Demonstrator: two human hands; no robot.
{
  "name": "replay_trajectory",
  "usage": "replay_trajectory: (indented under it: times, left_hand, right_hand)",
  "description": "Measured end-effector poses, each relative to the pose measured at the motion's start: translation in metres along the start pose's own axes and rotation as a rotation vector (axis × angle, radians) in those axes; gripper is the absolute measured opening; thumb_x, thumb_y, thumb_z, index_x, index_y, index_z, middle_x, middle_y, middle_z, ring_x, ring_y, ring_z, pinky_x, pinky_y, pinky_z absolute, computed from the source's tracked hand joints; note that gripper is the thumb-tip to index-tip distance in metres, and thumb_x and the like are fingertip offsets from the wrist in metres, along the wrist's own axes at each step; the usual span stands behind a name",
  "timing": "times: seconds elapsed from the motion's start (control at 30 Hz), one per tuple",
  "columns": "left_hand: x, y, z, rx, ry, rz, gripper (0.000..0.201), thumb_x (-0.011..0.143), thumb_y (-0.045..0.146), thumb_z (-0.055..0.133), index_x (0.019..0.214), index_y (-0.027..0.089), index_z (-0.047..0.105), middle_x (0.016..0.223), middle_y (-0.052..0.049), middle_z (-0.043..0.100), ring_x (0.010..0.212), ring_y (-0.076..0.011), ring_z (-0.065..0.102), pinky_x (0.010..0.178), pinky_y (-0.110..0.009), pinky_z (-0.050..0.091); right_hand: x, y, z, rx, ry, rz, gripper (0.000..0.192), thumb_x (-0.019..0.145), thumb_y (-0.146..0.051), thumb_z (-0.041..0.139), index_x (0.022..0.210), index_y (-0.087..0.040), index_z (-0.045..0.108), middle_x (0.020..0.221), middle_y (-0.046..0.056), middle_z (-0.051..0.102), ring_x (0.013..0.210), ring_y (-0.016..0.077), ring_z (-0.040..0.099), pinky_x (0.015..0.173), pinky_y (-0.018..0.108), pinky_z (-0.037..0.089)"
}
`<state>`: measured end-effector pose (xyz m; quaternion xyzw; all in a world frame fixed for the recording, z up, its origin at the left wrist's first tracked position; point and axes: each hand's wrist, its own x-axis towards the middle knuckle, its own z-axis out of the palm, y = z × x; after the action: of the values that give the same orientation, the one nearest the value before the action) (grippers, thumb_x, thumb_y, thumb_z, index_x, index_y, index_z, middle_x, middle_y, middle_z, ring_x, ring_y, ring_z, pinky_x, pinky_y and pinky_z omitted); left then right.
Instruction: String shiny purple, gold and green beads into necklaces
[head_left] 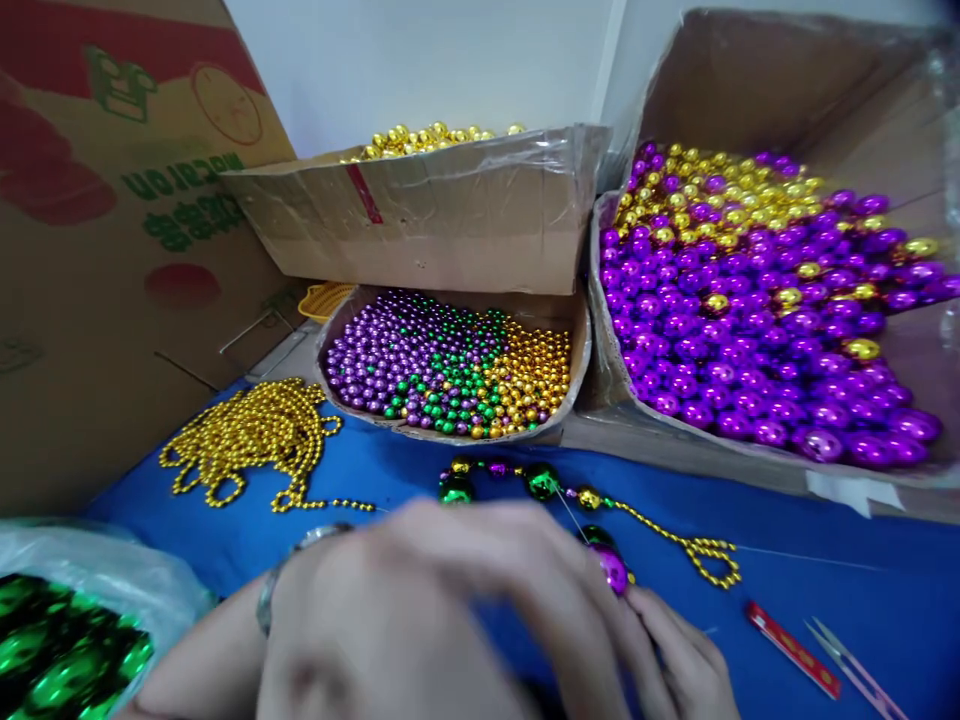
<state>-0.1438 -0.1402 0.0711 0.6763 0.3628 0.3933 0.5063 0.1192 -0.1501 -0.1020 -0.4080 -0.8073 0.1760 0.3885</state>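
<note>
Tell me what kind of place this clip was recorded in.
Probably a small bead-stringing workbench, hedged. Open cardboard boxes hold sorted beads: a box of purple and gold balls and a tray of small mixed beads. On the blue table the hands, left hand and right hand, work a half-strung strand.

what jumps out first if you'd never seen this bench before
The big box of shiny purple and gold balls at the right dominates, with a smaller tray of purple, green and gold beads in the middle beneath a box of gold balls. Low down, the blurred left hand and right hand meet at a purple bead on a half-strung strand lying on the blue cloth.
</note>
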Motion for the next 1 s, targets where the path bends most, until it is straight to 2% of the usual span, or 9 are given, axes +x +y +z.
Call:
replay_trajectory:
  times: [0.1, 0.23, 0.43, 0.57, 0.7, 0.83, 0.9, 0.97, 1.0]
  left_hand:
    - [0.026, -0.021, -0.023, 0.233, 0.140, 0.095, 0.014, 0.081, 0.023, 0.059, 0.091, 0.021, 0.069, 0.095, -0.006, 0.068, 0.092, -0.0236, 0.062, 0.081, -0.034, 0.051]
    - [0.051, -0.058, -0.046, 0.592, 0.248, 0.015, 0.017, 0.082, 0.026, 0.058, 0.096, 0.018, 0.065, 0.089, -0.005, 0.066, 0.080, -0.0181, 0.061, 0.071, -0.026, 0.048]
    - [0.066, -0.094, -0.067, 0.955, 0.171, -0.054, 0.017, 0.087, 0.031, 0.050, 0.091, 0.019, 0.061, 0.086, -0.003, 0.066, 0.074, -0.0169, 0.060, 0.067, -0.025, 0.042]
    - [0.082, -0.111, -0.079, 1.123, 0.009, -0.148, 0.019, 0.087, 0.029, 0.048, 0.094, 0.020, 0.063, 0.090, -0.006, 0.067, 0.081, -0.0204, 0.061, 0.069, -0.027, 0.042]
    - [0.094, -0.129, -0.082, 1.120, -0.062, -0.195, 0.013, 0.079, 0.026, 0.058, 0.089, 0.022, 0.066, 0.087, -0.006, 0.068, 0.082, -0.0227, 0.061, 0.069, -0.028, 0.042]
    - [0.097, -0.136, -0.074, 1.037, -0.016, -0.186, 0.005, 0.075, 0.020, 0.060, 0.075, 0.019, 0.065, 0.077, -0.008, 0.066, 0.079, -0.0242, 0.060, 0.072, -0.032, 0.044]
    - [0.095, -0.131, -0.067, 0.984, 0.022, -0.165, 0.009, 0.080, 0.022, 0.056, 0.079, 0.018, 0.064, 0.079, -0.008, 0.066, 0.081, -0.0236, 0.060, 0.074, -0.033, 0.045]
    - [0.092, -0.123, -0.057, 0.794, 0.085, -0.149, 0.017, 0.085, 0.028, 0.051, 0.090, 0.018, 0.064, 0.089, -0.008, 0.066, 0.081, -0.0207, 0.061, 0.073, -0.031, 0.048]
    - [0.090, -0.119, -0.050, 0.587, 0.134, -0.156, 0.020, 0.087, 0.031, 0.051, 0.095, 0.018, 0.063, 0.093, -0.008, 0.066, 0.081, -0.0190, 0.062, 0.073, -0.029, 0.049]
  right_hand:
    - [0.001, -0.006, 0.001, 0.084, -0.020, 0.110, 0.016, 0.091, -0.019, 0.046, 0.098, -0.020, 0.060, 0.074, 0.003, 0.066, 0.060, 0.0147, 0.064, 0.057, 0.020, 0.051]
    - [0.008, -0.014, -0.002, 0.123, -0.053, 0.209, 0.017, 0.093, -0.018, 0.042, 0.095, -0.020, 0.059, 0.072, 0.002, 0.061, 0.061, 0.0135, 0.059, 0.060, 0.023, 0.046]
    - [0.014, -0.017, -0.004, 0.121, -0.078, 0.241, 0.018, 0.094, -0.019, 0.040, 0.089, -0.019, 0.057, 0.070, 0.001, 0.057, 0.060, 0.0130, 0.055, 0.058, 0.024, 0.042]
    - [0.010, -0.010, 0.001, 0.116, -0.040, 0.183, 0.016, 0.094, -0.018, 0.042, 0.096, -0.020, 0.057, 0.072, 0.001, 0.059, 0.062, 0.0134, 0.058, 0.058, 0.022, 0.044]
    - [0.008, -0.005, 0.005, 0.108, -0.021, 0.138, 0.018, 0.094, -0.017, 0.042, 0.104, -0.021, 0.056, 0.077, 0.003, 0.062, 0.066, 0.0141, 0.062, 0.060, 0.021, 0.046]
    - [0.007, -0.005, 0.004, 0.111, -0.008, 0.159, 0.017, 0.094, -0.018, 0.042, 0.102, -0.021, 0.057, 0.077, 0.003, 0.063, 0.066, 0.0142, 0.062, 0.060, 0.021, 0.047]
    - [0.007, -0.005, 0.004, 0.112, -0.009, 0.165, 0.018, 0.094, -0.018, 0.041, 0.103, -0.021, 0.057, 0.076, 0.002, 0.062, 0.065, 0.0141, 0.062, 0.059, 0.021, 0.047]
    - [0.009, -0.005, 0.003, 0.106, -0.005, 0.167, 0.018, 0.094, -0.019, 0.041, 0.102, -0.021, 0.057, 0.076, 0.003, 0.062, 0.065, 0.0146, 0.062, 0.059, 0.021, 0.047]
    - [0.011, -0.005, 0.003, 0.100, 0.001, 0.164, 0.018, 0.094, -0.019, 0.041, 0.101, -0.021, 0.057, 0.075, 0.003, 0.062, 0.065, 0.0149, 0.062, 0.060, 0.021, 0.047]
